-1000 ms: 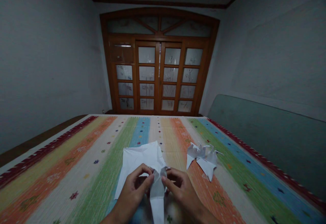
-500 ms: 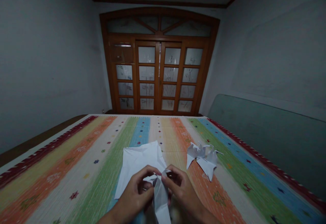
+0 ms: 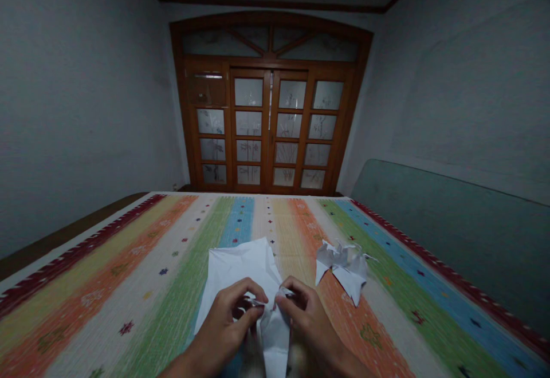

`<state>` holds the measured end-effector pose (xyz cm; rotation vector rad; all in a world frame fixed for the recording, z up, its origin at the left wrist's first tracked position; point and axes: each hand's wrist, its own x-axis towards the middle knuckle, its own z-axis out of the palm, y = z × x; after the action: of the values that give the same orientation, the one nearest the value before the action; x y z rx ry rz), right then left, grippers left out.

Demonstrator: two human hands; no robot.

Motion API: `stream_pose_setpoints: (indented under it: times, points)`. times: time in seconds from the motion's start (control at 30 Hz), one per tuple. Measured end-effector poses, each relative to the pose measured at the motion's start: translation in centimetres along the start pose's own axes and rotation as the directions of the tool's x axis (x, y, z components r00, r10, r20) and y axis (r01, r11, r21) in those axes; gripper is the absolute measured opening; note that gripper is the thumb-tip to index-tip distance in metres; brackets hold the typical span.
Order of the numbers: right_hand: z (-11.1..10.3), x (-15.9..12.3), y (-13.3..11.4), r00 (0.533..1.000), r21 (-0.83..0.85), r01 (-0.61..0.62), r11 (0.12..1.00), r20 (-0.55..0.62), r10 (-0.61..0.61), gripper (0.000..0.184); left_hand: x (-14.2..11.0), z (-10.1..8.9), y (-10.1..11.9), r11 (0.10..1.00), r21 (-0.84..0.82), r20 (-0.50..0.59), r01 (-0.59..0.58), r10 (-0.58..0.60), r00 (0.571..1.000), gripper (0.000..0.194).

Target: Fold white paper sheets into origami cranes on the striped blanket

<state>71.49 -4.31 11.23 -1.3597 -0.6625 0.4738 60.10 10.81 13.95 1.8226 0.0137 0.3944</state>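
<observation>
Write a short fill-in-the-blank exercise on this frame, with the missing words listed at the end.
1. The left hand and right hand both pinch a folded white strip of ____.
2. The broad white paper lies to the ____ of the spiky white folded-paper pieces.
3. Beyond the multicoloured striped cloth stand brown wooden doors with panes of ____.

Missing words: paper; left; glass.

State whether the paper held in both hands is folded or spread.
Folded: the paper narrows into a creased strip toward the viewer, its upper end pinched by the left hand and the right hand.
</observation>
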Motion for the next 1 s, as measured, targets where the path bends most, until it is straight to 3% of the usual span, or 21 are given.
stream_pose_setpoints:
  times: [0.17,0.27,0.37,0.53,0.77,0.87,0.93,1.0]
  points:
    - [0.1,-0.3,-0.4,0.995,0.139,-0.081,0.987,0.062,0.073,0.044,0.0,0.6,-0.9,0.976,-0.178,0.04,0.128,-0.123,0.992,0.025]
    - [0.2,-0.6,-0.5,0.991,0.175,-0.092,0.98,0.115,0.072,0.057,0.4,0.6,-1.0,0.973,-0.2,-0.057,0.116,-0.129,0.99,0.03]
    - [0.3,-0.7,-0.4,0.994,0.118,-0.069,0.991,0.093,0.058,0.064,0.8,0.5,-0.9,0.984,-0.165,-0.179,0.073,-0.103,0.978,0.03]
    - [0.3,-0.6,0.1,0.976,-0.012,-0.105,0.994,0.192,0.106,0.048,0.9,0.4,-0.7,0.988,-0.15,-0.252,0.047,-0.084,0.964,0.025]
    - [0.5,-0.6,0.2,0.955,-0.072,-0.098,0.993,0.274,0.114,0.035,0.8,0.6,-1.0,0.989,-0.148,-0.255,0.002,-0.04,0.966,0.019]
    - [0.5,-0.6,0.3,0.956,-0.063,-0.086,0.994,0.277,0.1,0.035,0.4,1.1,-1.6,0.983,-0.177,-0.215,0.04,-0.078,0.973,0.032]
    - [0.4,-0.4,0.4,0.966,-0.036,-0.087,0.996,0.241,0.093,0.036,0.2,1.4,-2.0,0.975,-0.207,-0.172,0.082,-0.119,0.978,0.048]
    - [0.3,-0.2,0.6,0.978,-0.017,-0.091,0.996,0.188,0.093,0.035,0.1,1.7,-2.3,0.967,-0.229,-0.153,0.115,-0.152,0.976,0.051]
